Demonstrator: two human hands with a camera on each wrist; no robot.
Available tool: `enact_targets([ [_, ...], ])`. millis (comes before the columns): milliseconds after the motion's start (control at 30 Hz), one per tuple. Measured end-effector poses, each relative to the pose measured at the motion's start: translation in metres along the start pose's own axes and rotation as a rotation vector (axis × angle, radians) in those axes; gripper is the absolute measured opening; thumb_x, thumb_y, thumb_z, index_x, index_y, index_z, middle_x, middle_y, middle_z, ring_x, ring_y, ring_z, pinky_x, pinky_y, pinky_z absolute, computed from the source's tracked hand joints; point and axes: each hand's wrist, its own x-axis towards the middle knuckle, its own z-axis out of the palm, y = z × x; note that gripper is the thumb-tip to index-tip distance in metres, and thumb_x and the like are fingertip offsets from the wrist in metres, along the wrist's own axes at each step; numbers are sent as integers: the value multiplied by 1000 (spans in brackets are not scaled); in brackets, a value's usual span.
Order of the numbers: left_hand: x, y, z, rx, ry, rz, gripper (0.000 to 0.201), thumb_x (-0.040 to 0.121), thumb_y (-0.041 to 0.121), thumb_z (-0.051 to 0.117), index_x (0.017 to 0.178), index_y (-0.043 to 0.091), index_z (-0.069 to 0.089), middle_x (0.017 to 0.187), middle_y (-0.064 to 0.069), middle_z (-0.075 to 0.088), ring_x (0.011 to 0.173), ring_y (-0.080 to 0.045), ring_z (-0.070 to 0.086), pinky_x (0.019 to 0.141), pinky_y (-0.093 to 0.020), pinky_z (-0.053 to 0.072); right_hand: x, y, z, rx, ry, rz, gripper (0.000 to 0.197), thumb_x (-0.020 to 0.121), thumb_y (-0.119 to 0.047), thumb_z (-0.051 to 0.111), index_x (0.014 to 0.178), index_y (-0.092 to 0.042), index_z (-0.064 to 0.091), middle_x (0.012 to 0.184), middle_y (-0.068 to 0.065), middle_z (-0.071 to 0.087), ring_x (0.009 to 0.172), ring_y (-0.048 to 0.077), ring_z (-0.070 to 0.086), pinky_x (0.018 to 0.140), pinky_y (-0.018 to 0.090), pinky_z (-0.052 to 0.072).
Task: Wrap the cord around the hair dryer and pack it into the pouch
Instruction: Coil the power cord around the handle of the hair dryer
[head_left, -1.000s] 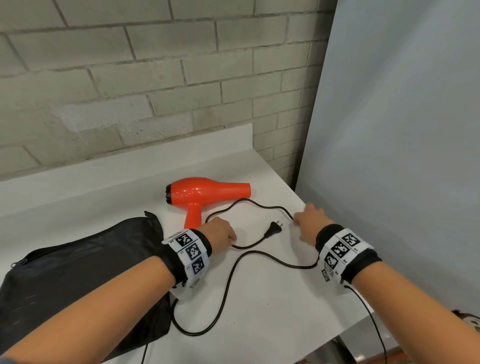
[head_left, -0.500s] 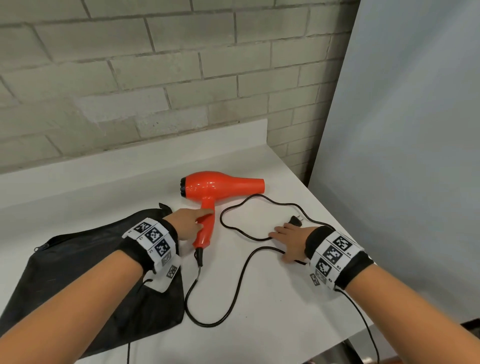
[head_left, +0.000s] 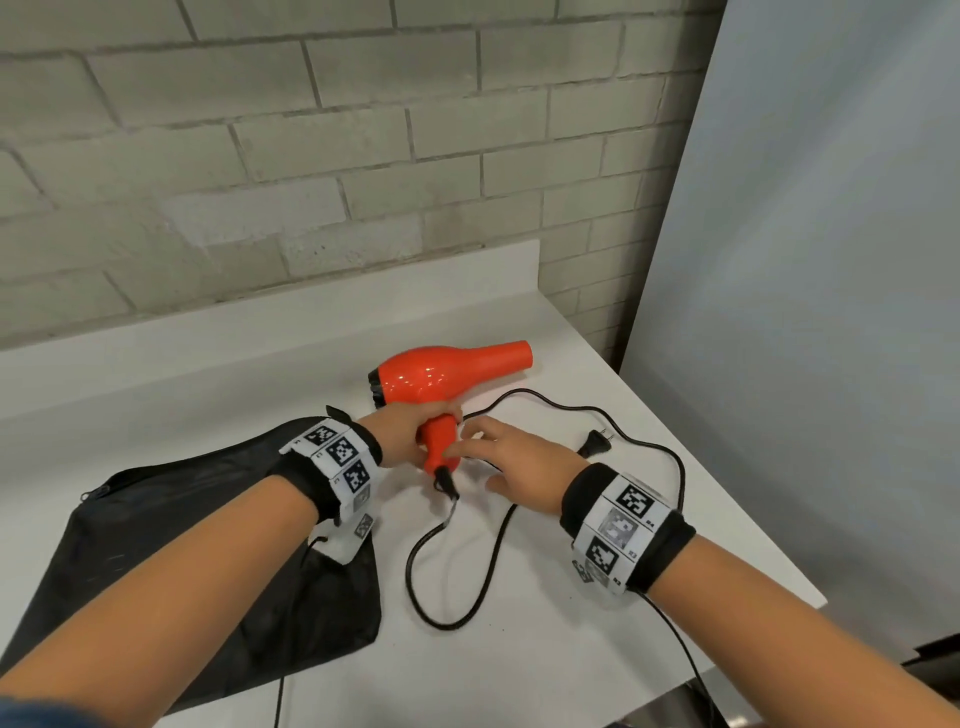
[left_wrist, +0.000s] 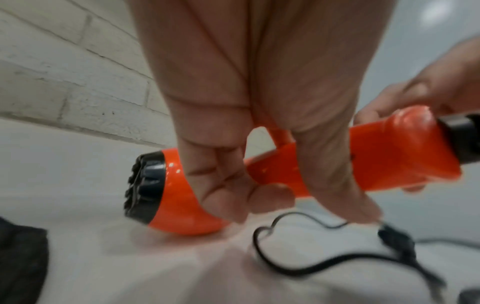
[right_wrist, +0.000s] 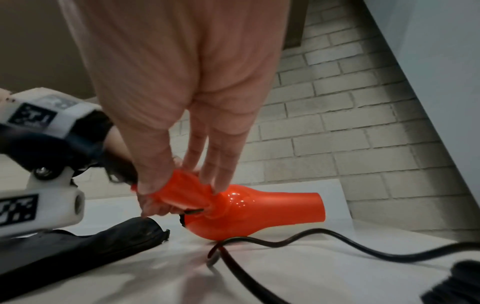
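The orange hair dryer (head_left: 447, 371) rests on the white counter (head_left: 545, 649) with its nozzle pointing right. My left hand (head_left: 415, 431) grips the handle just below the body, fingers curled round it (left_wrist: 259, 197). My right hand (head_left: 467, 447) holds the handle's lower end between thumb and nearly straight fingers (right_wrist: 182, 185), close to where the cord leaves it. The black cord (head_left: 452, 597) lies loose in loops on the counter, and its plug (head_left: 597, 441) is beside my right wrist. The black pouch (head_left: 208, 545) lies flat under my left forearm.
A brick wall (head_left: 311, 156) backs the counter and a grey panel (head_left: 805, 312) stands on its right. The counter's front edge (head_left: 675, 670) runs just under my right forearm. A thin sensor cable (head_left: 675, 639) hangs from my right wristband.
My left hand has closed round the dryer's handle. My right hand has left the cord near the plug and moved left to the handle's end.
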Motion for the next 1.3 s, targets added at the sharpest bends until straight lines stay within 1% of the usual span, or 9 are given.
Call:
enact_targets([
  [133, -9, 7, -11, -170, -23, 89, 58, 76, 13, 71, 121, 39, 46, 78, 19, 53, 65, 3, 51, 61, -6, 38, -3, -7, -8, 90, 171, -154, 48, 82, 3, 58, 126, -15, 54, 134, 7, 43, 117, 14, 45, 90, 8, 27],
  [267, -21, 15, -13, -319, -47, 176, 47, 77, 17, 70, 87, 59, 51, 57, 23, 53, 53, 2, 46, 57, -16, 39, -5, -15, -22, 138, 320, -266, 32, 80, -2, 63, 112, -4, 63, 114, 14, 59, 103, 22, 56, 90, 22, 44],
  [367, -32, 26, -18, -430, 41, 230, 40, 78, 10, 69, 85, 48, 58, 62, 24, 57, 59, 4, 50, 63, -8, 39, -5, -20, -34, 184, 404, -269, 31, 83, -8, 59, 114, -4, 61, 106, 12, 61, 94, 13, 54, 87, 7, 37],
  [467, -38, 34, -20, -435, 229, 272, 25, 66, 40, 71, 80, 56, 59, 86, 8, 57, 74, -1, 53, 75, -5, 39, -5, -22, -49, 224, 467, -200, 32, 86, -18, 51, 113, -4, 61, 105, 9, 61, 94, 15, 56, 82, 7, 38],
  [600, -35, 42, -17, -596, 326, 270, 28, 73, 24, 73, 99, 27, 65, 101, -1, 69, 94, -14, 65, 90, -30, 49, -4, -21, -63, 284, 472, -104, 24, 90, -7, 53, 111, -9, 63, 104, 5, 63, 92, 13, 58, 77, 6, 42],
  [800, -29, 50, -21, -628, 509, 170, 24, 83, 18, 63, 107, 16, 61, 97, -2, 68, 83, -14, 66, 83, -29, 52, -19, -24, -77, 639, 441, 88, 27, 100, -20, 29, 106, -17, 56, 93, -7, 60, 80, 16, 59, 79, 32, 49],
  [1033, -26, 49, -23, -556, 570, 184, 29, 83, 25, 62, 112, 21, 56, 100, 0, 66, 90, -18, 66, 82, -28, 51, -27, -49, -74, 695, 263, 81, 15, 91, -16, 54, 105, -22, 51, 74, 2, 63, 69, 14, 65, 77, 23, 50],
  [1167, -25, 48, -25, -681, 654, 280, 45, 78, 26, 59, 122, 25, 48, 102, 8, 62, 102, -15, 61, 93, -28, 47, -26, -54, -80, 562, 571, 128, 15, 95, -10, 44, 95, -13, 59, 58, -10, 46, 40, -2, 45, 45, 7, 34],
  [1300, -30, 46, -33, -731, 526, 351, 35, 88, 1, 52, 112, 26, 50, 101, 9, 60, 103, -13, 57, 98, -28, 43, -25, -46, -108, 8, 820, 134, 23, 95, -16, 43, 104, -10, 64, 74, 3, 64, 66, 6, 61, 62, 19, 46],
])
